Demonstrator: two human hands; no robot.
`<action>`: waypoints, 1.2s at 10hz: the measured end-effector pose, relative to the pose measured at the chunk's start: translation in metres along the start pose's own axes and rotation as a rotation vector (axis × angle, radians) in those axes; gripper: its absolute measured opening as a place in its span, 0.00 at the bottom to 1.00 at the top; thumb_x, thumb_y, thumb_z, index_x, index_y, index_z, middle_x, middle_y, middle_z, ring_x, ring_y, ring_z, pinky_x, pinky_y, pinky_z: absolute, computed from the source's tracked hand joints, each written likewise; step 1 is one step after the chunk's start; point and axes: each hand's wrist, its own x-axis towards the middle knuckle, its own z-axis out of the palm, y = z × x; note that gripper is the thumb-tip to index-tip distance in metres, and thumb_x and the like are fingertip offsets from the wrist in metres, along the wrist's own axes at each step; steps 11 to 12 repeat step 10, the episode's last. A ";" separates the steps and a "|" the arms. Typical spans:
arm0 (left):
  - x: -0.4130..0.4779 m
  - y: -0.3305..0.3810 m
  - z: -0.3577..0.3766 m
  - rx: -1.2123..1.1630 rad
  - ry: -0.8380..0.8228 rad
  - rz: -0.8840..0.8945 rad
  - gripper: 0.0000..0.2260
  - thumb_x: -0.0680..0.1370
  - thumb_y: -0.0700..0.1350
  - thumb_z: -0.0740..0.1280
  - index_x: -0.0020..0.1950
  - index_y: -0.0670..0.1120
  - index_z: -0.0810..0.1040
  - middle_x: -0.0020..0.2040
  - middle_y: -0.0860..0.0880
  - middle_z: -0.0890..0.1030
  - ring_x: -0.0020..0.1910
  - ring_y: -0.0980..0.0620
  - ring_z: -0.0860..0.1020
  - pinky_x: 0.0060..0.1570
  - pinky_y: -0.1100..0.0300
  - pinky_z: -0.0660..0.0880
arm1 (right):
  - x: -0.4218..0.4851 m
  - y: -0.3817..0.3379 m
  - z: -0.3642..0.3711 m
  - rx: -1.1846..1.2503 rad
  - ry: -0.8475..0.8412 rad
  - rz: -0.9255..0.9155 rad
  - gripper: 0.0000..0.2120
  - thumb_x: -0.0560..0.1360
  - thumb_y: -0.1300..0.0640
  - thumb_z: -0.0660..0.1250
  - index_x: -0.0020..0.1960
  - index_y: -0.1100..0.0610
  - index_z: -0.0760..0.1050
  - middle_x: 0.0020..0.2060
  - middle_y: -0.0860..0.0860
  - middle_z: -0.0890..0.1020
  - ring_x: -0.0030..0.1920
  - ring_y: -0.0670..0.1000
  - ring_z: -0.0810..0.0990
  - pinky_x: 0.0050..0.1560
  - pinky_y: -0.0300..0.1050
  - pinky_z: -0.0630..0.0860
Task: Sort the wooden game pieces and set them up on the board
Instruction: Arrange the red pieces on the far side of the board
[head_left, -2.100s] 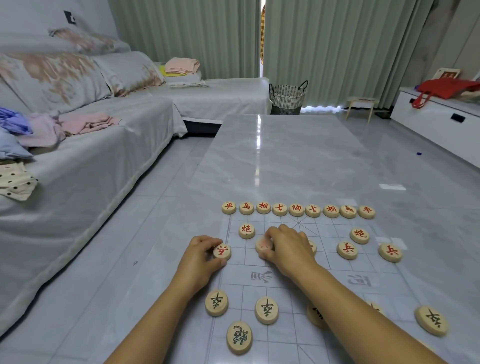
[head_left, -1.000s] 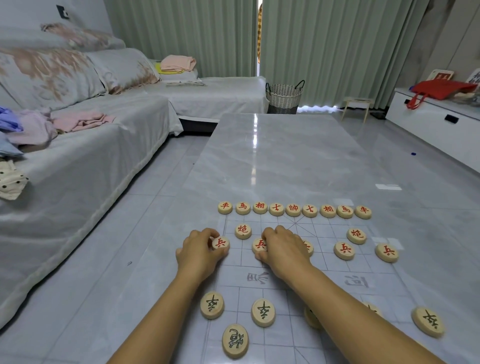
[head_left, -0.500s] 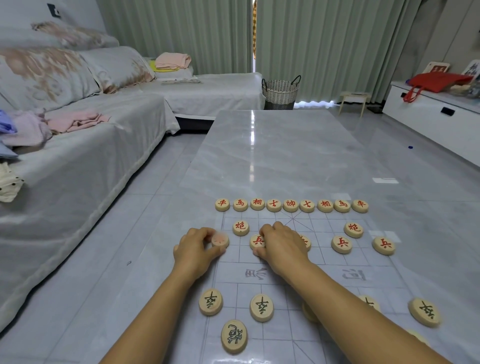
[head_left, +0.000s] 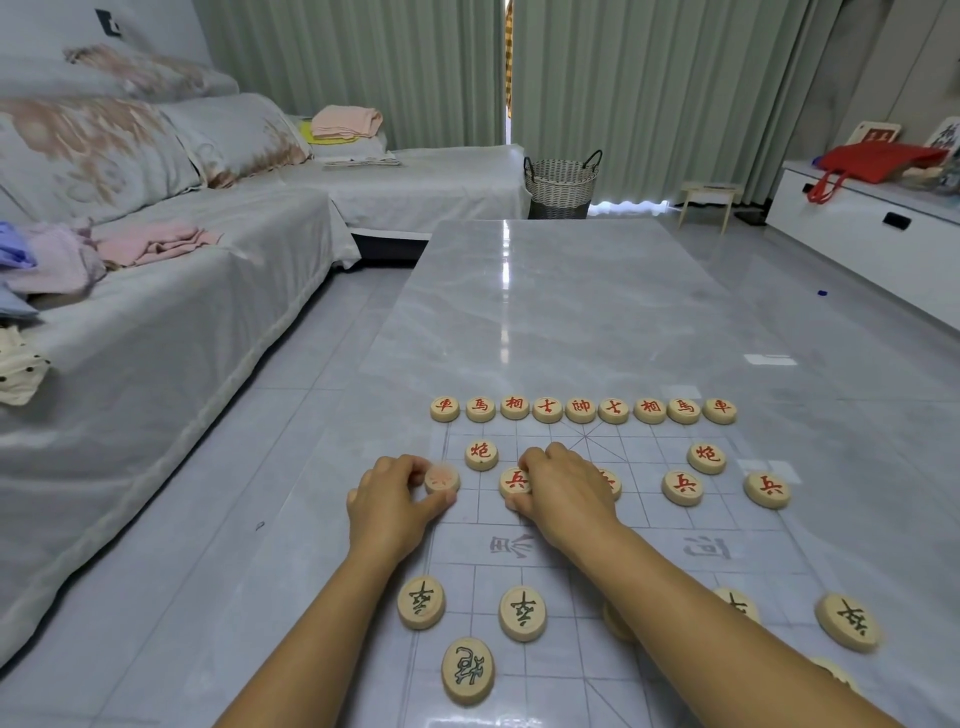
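Observation:
A clear printed game board (head_left: 613, 545) lies on the grey marble table. Round wooden pieces with red characters form a far row (head_left: 582, 409), with two cannon pieces and a line of soldier pieces below it. My left hand (head_left: 387, 506) pinches the leftmost red soldier piece (head_left: 442, 479), which is blurred, at the board's left edge. My right hand (head_left: 563, 491) has its fingertips curled round the second red soldier piece (head_left: 514, 480) and partly hides a third. Black-marked pieces (head_left: 522, 612) sit near me; my right forearm covers some of them.
A covered sofa (head_left: 156, 312) with folded clothes runs along the left, across a strip of floor. A woven basket (head_left: 560, 183), a small stool (head_left: 709, 200) and a white cabinet (head_left: 872, 234) with a red bag stand beyond the table. The table's far half (head_left: 561, 291) holds nothing.
Both hands stayed on their soldier pieces, nudging them slightly on the board. The left piece now looks blurred as it moves. The view shifted a little to the left.

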 end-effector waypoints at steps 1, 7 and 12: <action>0.001 -0.001 0.001 -0.006 -0.001 0.009 0.17 0.71 0.54 0.70 0.56 0.51 0.75 0.52 0.52 0.75 0.53 0.52 0.73 0.54 0.54 0.68 | 0.000 0.000 0.000 -0.004 -0.001 -0.001 0.21 0.76 0.48 0.62 0.65 0.56 0.67 0.60 0.55 0.73 0.59 0.55 0.72 0.55 0.47 0.70; -0.001 -0.002 0.000 -0.044 0.009 0.000 0.19 0.68 0.54 0.72 0.56 0.50 0.76 0.49 0.52 0.75 0.51 0.53 0.74 0.55 0.51 0.72 | 0.001 0.002 -0.002 -0.006 -0.032 -0.015 0.21 0.75 0.47 0.63 0.64 0.56 0.67 0.60 0.55 0.73 0.59 0.55 0.72 0.57 0.47 0.68; -0.008 -0.003 -0.020 -0.509 -0.035 -0.113 0.21 0.70 0.47 0.72 0.60 0.46 0.72 0.50 0.48 0.75 0.48 0.50 0.74 0.46 0.61 0.72 | -0.025 0.009 -0.039 0.136 0.066 -0.027 0.26 0.75 0.42 0.61 0.67 0.54 0.65 0.63 0.52 0.73 0.61 0.53 0.71 0.60 0.47 0.67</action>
